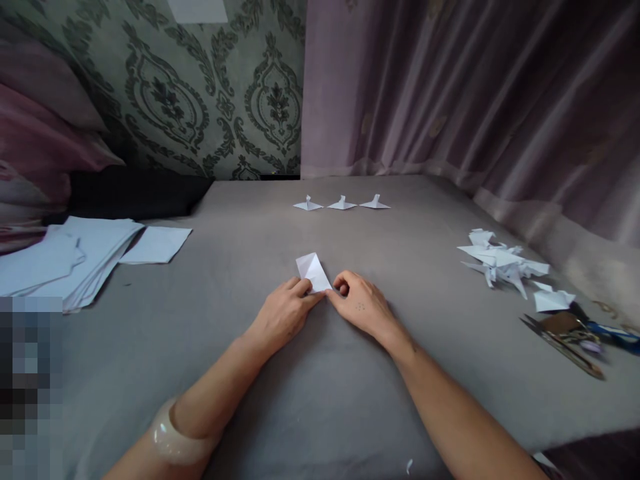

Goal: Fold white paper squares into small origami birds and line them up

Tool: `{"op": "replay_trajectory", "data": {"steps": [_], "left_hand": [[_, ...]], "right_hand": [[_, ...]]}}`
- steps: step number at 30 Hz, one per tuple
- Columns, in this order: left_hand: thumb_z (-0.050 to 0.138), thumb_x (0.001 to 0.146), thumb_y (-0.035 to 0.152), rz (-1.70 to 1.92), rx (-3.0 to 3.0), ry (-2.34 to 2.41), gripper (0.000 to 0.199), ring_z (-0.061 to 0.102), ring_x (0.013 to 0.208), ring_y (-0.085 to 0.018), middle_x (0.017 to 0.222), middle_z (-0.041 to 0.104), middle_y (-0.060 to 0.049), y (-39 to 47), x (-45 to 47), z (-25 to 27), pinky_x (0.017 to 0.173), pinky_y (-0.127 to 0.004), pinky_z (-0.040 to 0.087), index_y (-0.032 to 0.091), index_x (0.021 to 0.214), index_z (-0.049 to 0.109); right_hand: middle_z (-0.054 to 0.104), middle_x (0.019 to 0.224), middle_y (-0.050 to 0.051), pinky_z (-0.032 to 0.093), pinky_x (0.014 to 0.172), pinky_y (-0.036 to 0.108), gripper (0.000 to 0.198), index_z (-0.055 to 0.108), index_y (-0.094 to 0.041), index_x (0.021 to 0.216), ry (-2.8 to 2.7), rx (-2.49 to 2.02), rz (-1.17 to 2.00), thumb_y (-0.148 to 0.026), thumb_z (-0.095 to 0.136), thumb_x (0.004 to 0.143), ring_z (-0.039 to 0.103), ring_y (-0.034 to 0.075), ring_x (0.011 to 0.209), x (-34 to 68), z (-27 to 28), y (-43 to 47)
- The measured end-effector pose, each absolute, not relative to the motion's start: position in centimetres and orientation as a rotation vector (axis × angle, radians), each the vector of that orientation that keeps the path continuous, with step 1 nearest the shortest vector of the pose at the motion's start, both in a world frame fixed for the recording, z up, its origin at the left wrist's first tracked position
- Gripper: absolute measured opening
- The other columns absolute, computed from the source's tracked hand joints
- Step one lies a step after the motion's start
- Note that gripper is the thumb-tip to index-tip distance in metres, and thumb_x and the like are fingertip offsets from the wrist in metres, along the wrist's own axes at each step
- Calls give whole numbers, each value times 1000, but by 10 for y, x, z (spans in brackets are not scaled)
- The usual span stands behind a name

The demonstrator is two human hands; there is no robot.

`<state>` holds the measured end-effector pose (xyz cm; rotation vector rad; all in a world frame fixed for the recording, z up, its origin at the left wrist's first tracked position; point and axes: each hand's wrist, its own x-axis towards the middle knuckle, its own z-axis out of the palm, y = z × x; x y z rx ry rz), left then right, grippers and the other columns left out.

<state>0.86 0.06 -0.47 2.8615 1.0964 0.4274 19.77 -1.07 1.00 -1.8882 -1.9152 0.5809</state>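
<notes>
A small piece of folded white paper (315, 272) lies on the grey cloth surface, with creases across it and a point toward the far side. My left hand (285, 312) presses its near left part, fingers bent over the paper and thumb along the near edge. At the near right corner, my right hand (365, 307) has its thumb against the paper and its other fingers curled in. The near edge of the paper is partly hidden by both thumbs.
Three folded paper birds (342, 203) stand in a row farther back. A heap of folded paper figures (503, 260) lies on the right, near scissors (563, 347) and small items. Stacked white sheets (95, 257) rest at left beside a smaller sheet (157, 245). Curtains (400, 87) hang behind.
</notes>
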Motion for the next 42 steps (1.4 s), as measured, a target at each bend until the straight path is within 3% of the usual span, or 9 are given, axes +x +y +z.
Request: {"op": "replay_trajectory", "data": {"steps": [4,10,21,27,32,38,40,42], "left_hand": [[37,93,15,393,2863,1087,35,51,82,-20,91,58,-8,0,9,-2,74,-32,48,21,116,62],[36,94,15,386,2853,1092,35,52,84,-20,92,59,-9,0,8,1,74,-33,49,19,115,63],[37,93,14,366,2840,1093,35,51,85,-20,95,58,-9,1,5,-1,77,-32,48,20,116,62],[41,86,7,372,2864,1079,49,51,84,-21,100,57,-7,1,3,-5,78,-35,48,32,125,56],[38,90,11,562,2717,1165,35,57,90,-19,103,60,-8,1,2,-6,78,-30,50,22,115,60],[39,93,20,695,2559,1318,28,61,86,-16,116,54,-9,1,3,-11,71,-27,52,21,118,51],[46,90,22,807,2565,1384,35,59,92,-19,119,50,-12,1,4,-10,74,-30,52,18,125,45],[53,86,22,1001,2622,1477,48,52,107,-25,122,45,-16,0,5,-5,87,-38,48,15,132,38]], "right_hand": [[63,85,2,36,62,27,20,55,-22,87,-1896,-1966,548,-40,60,79,58,17,75,191,10,-9],[61,84,2,37,63,25,21,55,-22,88,-1808,-2016,740,-38,61,76,56,15,75,192,13,-2],[59,74,-2,33,57,22,19,59,-21,87,-1743,-1948,879,-21,56,68,50,11,63,205,5,6],[58,69,-2,34,53,21,18,60,-20,85,-1704,-1814,974,-17,51,70,49,10,58,213,2,2],[62,77,-1,39,62,23,14,64,-21,86,-1795,-1725,818,-25,55,77,51,10,62,208,3,-6],[60,84,-1,41,62,23,11,63,-21,83,-1848,-1594,633,-31,63,79,49,9,61,197,-1,-6],[60,86,0,41,62,22,6,64,-21,84,-1900,-1505,570,-26,61,82,50,8,60,194,0,-7],[60,90,1,42,65,21,9,64,-21,88,-1979,-1421,434,-20,55,86,54,9,67,192,2,-9]]}}
